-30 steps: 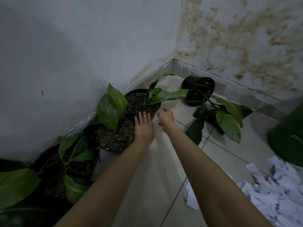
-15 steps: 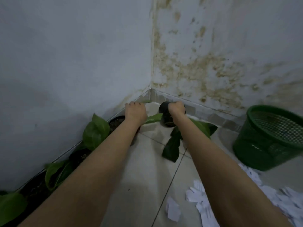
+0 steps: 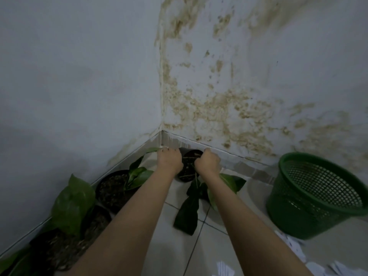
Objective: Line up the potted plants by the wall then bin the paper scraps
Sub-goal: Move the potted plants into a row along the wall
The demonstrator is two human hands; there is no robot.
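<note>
Hands [image 3: 170,159] now grip tipped, seemingly soil-filled pot [image 3: 188,166].

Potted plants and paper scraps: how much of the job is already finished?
Done: three pots stand along the left wall. In hand: the left hand and right hand grip the tipped pot in the corner. Left: paper scraps lie on the floor beside the green basket.
</note>
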